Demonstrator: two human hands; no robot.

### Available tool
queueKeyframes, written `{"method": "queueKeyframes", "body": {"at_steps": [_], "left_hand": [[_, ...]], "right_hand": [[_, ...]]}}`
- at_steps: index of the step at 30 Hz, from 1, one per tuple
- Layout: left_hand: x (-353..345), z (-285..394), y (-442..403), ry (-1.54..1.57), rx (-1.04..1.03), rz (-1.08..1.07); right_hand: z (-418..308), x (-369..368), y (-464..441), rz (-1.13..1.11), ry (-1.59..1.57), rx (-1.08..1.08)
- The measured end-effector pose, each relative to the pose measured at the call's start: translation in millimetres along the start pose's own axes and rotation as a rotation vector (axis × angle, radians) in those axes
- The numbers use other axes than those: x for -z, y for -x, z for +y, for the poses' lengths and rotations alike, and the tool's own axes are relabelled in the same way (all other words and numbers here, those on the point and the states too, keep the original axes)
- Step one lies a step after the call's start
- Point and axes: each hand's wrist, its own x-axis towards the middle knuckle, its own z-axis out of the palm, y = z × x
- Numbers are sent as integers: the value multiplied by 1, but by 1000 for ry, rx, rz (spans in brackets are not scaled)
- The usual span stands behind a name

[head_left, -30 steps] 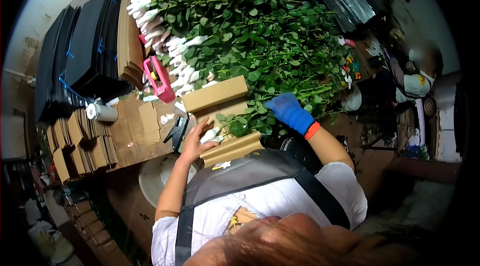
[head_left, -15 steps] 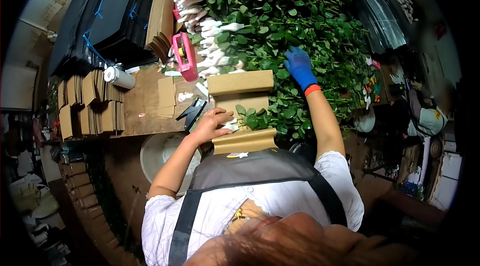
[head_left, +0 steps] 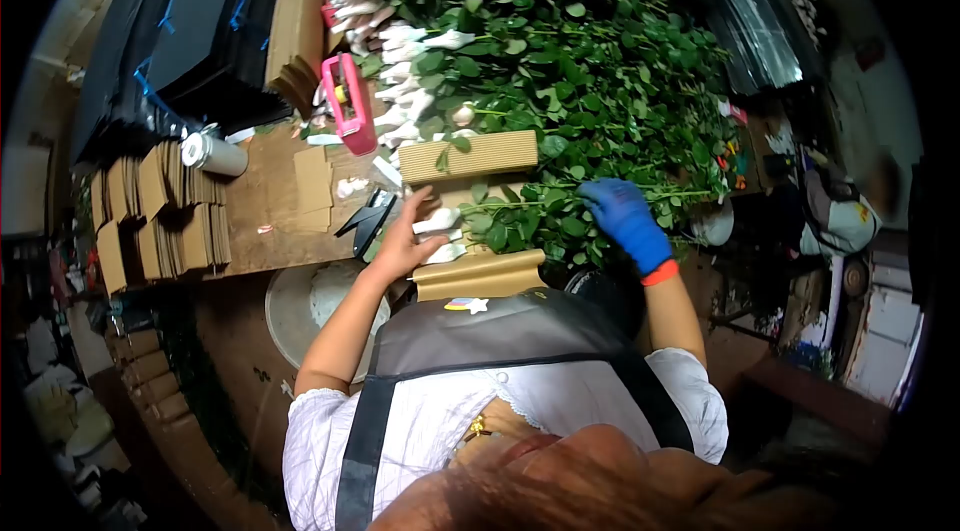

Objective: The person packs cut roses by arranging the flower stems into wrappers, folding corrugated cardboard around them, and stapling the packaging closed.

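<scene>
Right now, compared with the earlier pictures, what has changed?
Since the last one, the blue-gloved right hand has come from the green leafy stems back toward the body; whether it grips one is unclear. The bare left hand has spread its fingers, and a second white-sleeved bud shows beside it. The ribbed tan cardboard and pink plastic holder stayed put.

The top edge cuts off the leafy stems (head_left: 600,61) and black sheets (head_left: 212,36).
</scene>
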Motion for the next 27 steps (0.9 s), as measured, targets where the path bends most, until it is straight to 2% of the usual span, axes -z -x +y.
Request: {"method": "queueKeyframes", "body": {"at_steps": [1,3,4,5,7,8,10,13,14,17,19,23,25,27], "left_hand": [[0,3,-1,-76,-95,22],[3,9,-3,-29,43,-62],[8,5,-6,-191,-24,-132],[7,5,-6,-194,-31,-122],[4,13,-5,-200,-44,-105],[4,11,-5,-264,-84,-101],[2,14,-4,-220,-44,-95],[0,16,-2,-201,-22,-95],[-1,12,-1,-225,-45,-92],[2,17,0,-379,-128,-49],[4,8,-3,-475,-215,-27],[-6,4,-10,-469,-224,77],[-11,3,-9,-382,-103,98],[-8,-15,-11,-330,-163,109]], "right_hand": [[-1,-13,4,-46,104,-53],[0,-22,10,-33,69,-30],[2,-19,8,-10,74,-8],[3,-15,4,13,75,18],[11,3,-22,166,-96,-172],[19,5,-40,358,-28,-124],[39,-7,-72,486,331,-85],[58,-30,-108,376,528,-87],[62,-26,-114,244,476,-115],[72,1,-116,688,168,-88],[27,61,-101,852,329,-33],[-2,88,-74,624,185,204],[-11,85,-55,356,115,237],[-16,61,-31,105,71,222]]}}
